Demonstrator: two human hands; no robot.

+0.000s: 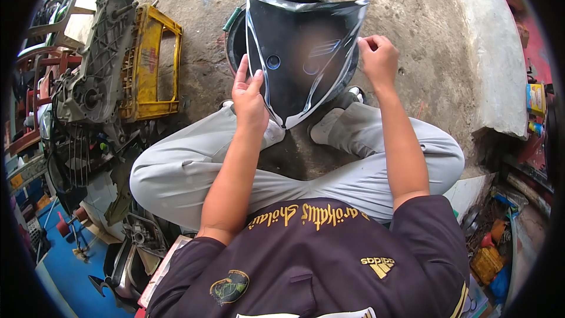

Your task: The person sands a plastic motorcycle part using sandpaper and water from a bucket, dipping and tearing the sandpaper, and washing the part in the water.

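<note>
A glossy black, shield-shaped body panel [300, 53] with pale reflections along its edges is tilted in front of me, its narrow end toward my feet. Behind and beneath it shows a dark round basin [235, 44] with a green handle [232, 19]. My left hand [249, 97] is at the panel's left edge, thumb against the rim and fingers stretched out and apart. At the right edge, my right hand [379, 60] has its thumb and forefinger pinched together on the rim; the other fingers are curled. The panel's underside is hidden.
On the left stand a yellow crate [154, 62] and a grey metal engine casing [103, 47], with motorcycle parts below. A concrete ledge [500, 59] runs along the right. More clutter, including a yellow block [487, 264], lies at the lower right. My bent legs flank the panel.
</note>
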